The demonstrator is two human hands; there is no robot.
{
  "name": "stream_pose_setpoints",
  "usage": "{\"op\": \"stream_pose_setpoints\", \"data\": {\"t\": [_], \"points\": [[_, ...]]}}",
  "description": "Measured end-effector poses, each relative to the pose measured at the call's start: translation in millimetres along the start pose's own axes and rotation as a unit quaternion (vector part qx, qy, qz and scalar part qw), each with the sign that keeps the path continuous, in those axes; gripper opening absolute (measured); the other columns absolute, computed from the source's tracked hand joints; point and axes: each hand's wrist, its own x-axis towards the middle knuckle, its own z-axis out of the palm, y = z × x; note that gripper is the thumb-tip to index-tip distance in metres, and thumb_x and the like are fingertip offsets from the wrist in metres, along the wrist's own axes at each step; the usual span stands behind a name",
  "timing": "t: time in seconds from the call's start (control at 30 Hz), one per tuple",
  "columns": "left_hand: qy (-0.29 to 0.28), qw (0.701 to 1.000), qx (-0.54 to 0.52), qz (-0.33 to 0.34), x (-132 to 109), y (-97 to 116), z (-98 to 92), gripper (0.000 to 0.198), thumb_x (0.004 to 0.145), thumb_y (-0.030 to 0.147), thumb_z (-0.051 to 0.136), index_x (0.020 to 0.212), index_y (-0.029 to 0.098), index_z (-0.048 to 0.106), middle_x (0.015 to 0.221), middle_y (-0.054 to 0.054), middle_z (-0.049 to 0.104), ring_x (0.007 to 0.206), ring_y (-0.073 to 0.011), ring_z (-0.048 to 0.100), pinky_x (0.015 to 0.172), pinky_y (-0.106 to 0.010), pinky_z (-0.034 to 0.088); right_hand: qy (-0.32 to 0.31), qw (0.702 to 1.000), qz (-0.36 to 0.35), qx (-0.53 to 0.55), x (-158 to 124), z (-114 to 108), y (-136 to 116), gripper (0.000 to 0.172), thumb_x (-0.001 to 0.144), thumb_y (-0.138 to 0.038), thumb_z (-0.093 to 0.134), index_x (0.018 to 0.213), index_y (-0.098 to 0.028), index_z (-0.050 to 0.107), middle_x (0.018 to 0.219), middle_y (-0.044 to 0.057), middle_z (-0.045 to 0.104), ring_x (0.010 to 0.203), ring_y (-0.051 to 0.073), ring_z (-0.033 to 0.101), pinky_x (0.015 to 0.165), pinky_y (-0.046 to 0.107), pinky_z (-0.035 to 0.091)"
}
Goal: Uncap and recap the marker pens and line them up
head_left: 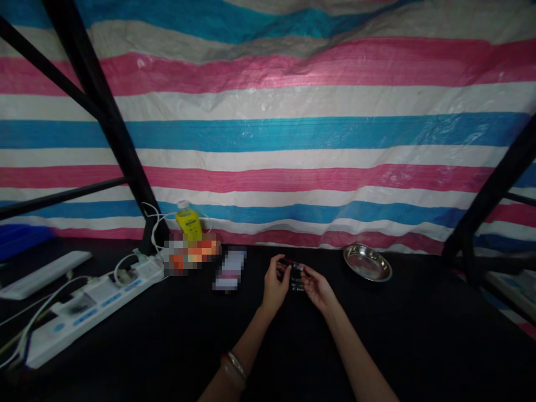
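My left hand (275, 287) is closed, with thumb and forefinger pinching one end of a small slim dark tube (290, 261) that shows a reddish-pink tint. At its shiny, silvery other end, the fingertips of my right hand (320, 288) are closed too. The tube is held nearly level just above the table; its exact kind is too small and dark to make out. Between and below the hands, several small dark pieces with shiny ends (297, 287) lie on the black table (293, 346), partly hidden by the fingers.
A round metal dish (367, 263) stands at the right. Left of the hands lie a blurred-out phone (230, 269) and a pixelated orange packet (195, 254), with a yellow bottle (189, 222) behind. A white power strip (96, 307) with cables runs along the left. Black frame legs (113, 139) flank the table.
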Motion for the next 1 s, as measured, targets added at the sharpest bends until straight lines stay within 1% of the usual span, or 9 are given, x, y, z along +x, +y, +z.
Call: {"op": "stream_pose_setpoints", "data": {"t": [0.13,0.2,0.27,0.33,0.43,0.5,0.6,0.77,1.0], "points": [[-0.012,0.999,-0.031,-0.037,3.4,-8.9,2.1,0.025,0.079,0.026,0.054,0.103,0.020,0.050,0.085,-0.001,0.059,0.071,-0.0118,0.057,0.062,-0.022,0.045,0.033,0.997,-0.055,-0.043,-0.5,3.8,1.1,0.017,0.064,-0.015,0.069,0.081,-0.013,0.064,0.059,-0.001,0.061,0.043,0.006,0.050,0.036,0.015,0.037],[-0.029,0.997,-0.043,-0.051,5.3,-14.5,2.6,0.020,0.078,0.026,0.056,0.096,0.019,0.053,0.086,-0.001,0.060,0.071,-0.0118,0.057,0.061,-0.022,0.044,0.053,0.988,-0.113,-0.091,0.4,4.6,3.2,0.020,0.063,-0.023,0.070,0.080,-0.014,0.064,0.056,-0.002,0.058,0.042,0.007,0.048,0.037,0.017,0.036],[-0.054,0.996,-0.048,-0.059,6.9,-19.2,2.4,0.015,0.076,0.027,0.057,0.088,0.018,0.055,0.082,-0.001,0.060,0.070,-0.0125,0.057,0.061,-0.023,0.044,0.088,0.961,-0.198,-0.174,0.4,4.4,4.9,0.025,0.065,-0.033,0.068,0.081,-0.015,0.064,0.054,-0.004,0.054,0.041,0.008,0.045,0.039,0.021,0.036],[-0.072,0.995,-0.045,-0.059,7.9,-23.1,1.7,0.011,0.075,0.026,0.058,0.083,0.018,0.057,0.079,-0.001,0.062,0.072,-0.0138,0.058,0.065,-0.024,0.045,0.134,0.899,-0.303,-0.286,-1.9,3.5,5.0,0.028,0.071,-0.040,0.060,0.084,-0.017,0.064,0.060,-0.001,0.056,0.050,0.012,0.049,0.048,0.025,0.040],[-0.077,0.996,-0.013,-0.052,8.3,-28.9,-0.1,0.010,0.075,0.024,0.057,0.083,0.018,0.059,0.081,-0.001,0.063,0.078,-0.0155,0.058,0.074,-0.028,0.046,0.211,0.761,-0.415,-0.451,-9.0,1.4,2.0,0.031,0.080,-0.040,0.044,0.088,-0.017,0.063,0.082,0.007,0.062,0.078,0.019,0.054,0.072,0.032,0.042],[-0.080,0.995,0.030,-0.052,8.1,-33.0,-1.1,0.011,0.077,0.023,0.056,0.085,0.019,0.061,0.082,-0.001,0.064,0.079,-0.0160,0.057,0.076,-0.029,0.045,0.245,0.689,-0.423,-0.535,-13.8,-0.6,-1.0,0.033,0.083,-0.035,0.036,0.089,-0.017,0.063,0.088,0.009,0.061,0.087,0.021,0.050,0.079,0.034,0.039],[-0.096,0.989,0.094,-0.058,7.6,-37.3,-2.1,0.014,0.079,0.021,0.054,0.089,0.021,0.063,0.083,-0.001,0.065,0.080,-0.0165,0.058,0.077,-0.030,0.045,0.268,0.630,-0.392,-0.615,-17.1,-4.4,-4.4,0.034,0.083,-0.029,0.031,0.088,-0.017,0.063,0.084,0.008,0.061,0.085,0.022,0.047,0.078,0.033,0.036],[-0.111,0.976,0.171,-0.071,6.6,-37.9,-2.9,0.016,0.081,0.019,0.053,0.093,0.023,0.063,0.086,0.000,0.066,0.084,-0.0168,0.059,0.077,-0.029,0.044,0.271,0.586,-0.366,-0.670,-15.5,-10.1,-6.7,0.033,0.082,-0.024,0.030,0.080,-0.018,0.063,0.079,0.007,0.061,0.080,0.022,0.045,0.076,0.032,0.034],[-0.136,0.964,0.205,-0.098,7.5,-35.4,-5.1,0.019,0.083,0.017,0.051,0.096,0.025,0.062,0.091,0.000,0.066,0.091,-0.0161,0.058,0.080,-0.029,0.042,0.257,0.600,-0.347,-0.673,-17.2,-7.5,-8.3,0.033,0.083,-0.021,0.031,0.084,-0.018,0.063,0.083,0.006,0.064,0.080,0.021,0.047,0.075,0.030,0.033]]}}
